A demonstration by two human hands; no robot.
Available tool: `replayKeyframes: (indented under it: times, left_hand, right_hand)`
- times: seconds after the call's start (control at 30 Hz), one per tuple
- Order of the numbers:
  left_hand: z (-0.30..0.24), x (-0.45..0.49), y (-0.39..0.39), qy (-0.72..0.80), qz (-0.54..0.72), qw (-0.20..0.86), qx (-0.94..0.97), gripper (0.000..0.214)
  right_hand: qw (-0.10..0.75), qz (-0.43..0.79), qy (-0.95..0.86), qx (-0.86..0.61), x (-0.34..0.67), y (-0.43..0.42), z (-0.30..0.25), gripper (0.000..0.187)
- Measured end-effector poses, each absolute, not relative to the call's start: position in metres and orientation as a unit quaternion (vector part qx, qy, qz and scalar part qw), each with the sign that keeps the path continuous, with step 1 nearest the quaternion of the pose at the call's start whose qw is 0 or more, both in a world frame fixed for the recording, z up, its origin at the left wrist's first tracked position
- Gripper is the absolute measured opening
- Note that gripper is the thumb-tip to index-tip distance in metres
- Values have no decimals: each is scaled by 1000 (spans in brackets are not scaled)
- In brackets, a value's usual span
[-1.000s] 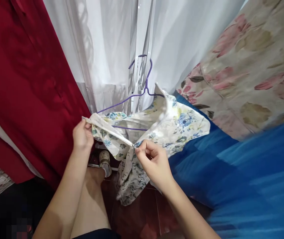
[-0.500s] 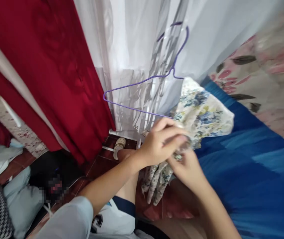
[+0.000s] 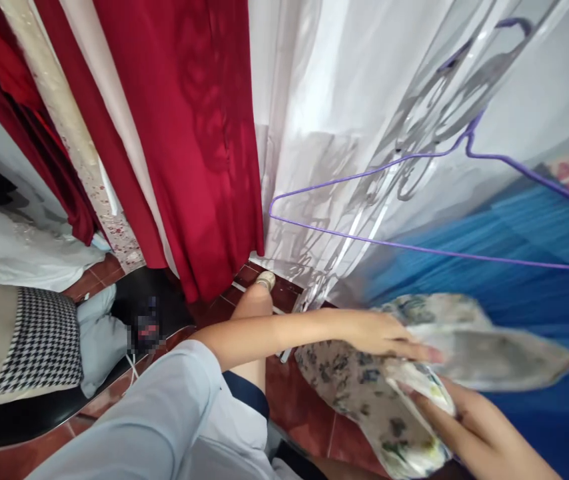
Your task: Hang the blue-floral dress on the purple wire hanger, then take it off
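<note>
One floral garment [image 3: 374,393], gripped in the right hand [image 3: 469,423], spreading either side, left hand [image 3: 384,337] over it, hold unclear.

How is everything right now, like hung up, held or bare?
Purple hanger: bare where visible
Floral garment: off the hanger, loosely folded, sagging
Right hand: gripping the garment
Left hand: on the garment, grip blurred
Red cloth: hanging
White cloth: hanging
Pale shoe: worn
</note>
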State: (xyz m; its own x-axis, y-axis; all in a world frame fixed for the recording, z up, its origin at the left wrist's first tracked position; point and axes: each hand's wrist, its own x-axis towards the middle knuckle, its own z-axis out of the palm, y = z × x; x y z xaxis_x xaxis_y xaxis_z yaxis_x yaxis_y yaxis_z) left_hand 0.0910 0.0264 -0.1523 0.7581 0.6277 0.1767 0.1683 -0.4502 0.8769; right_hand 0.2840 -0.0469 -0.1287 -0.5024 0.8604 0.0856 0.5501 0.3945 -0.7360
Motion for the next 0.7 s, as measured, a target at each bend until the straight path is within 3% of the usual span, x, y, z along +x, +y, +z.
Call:
replayKeyframes:
  times: [0.07, 0.17, 0.27, 0.5, 0.6, 0.7]
  left_hand:
    - [-171, 88, 11, 262, 222, 501, 794, 42]
    - [-183, 65, -13, 302, 220, 535, 757, 61]
    - [-179, 26, -21, 288, 232, 515, 773, 53]
    - [-122, -80, -5, 368, 260, 233, 862, 36]
    - [-84, -117, 5, 414, 249, 140, 864, 21]
    - [-51, -140, 21, 458, 233, 77, 854, 22]
  right_hand:
    - [198, 370, -794, -440, 291, -48, -128, 33]
    - [235, 346, -773, -477, 304, -43, -112, 38]
    - [278, 291, -766, -501, 314, -38, -85, 40]
    - [412, 168, -771, -455, 303, 8, -41, 30]
    - [418, 146, -779, -444, 283, 39, -41, 34]
    - [379, 107, -792, -467, 258, 60, -44, 37]
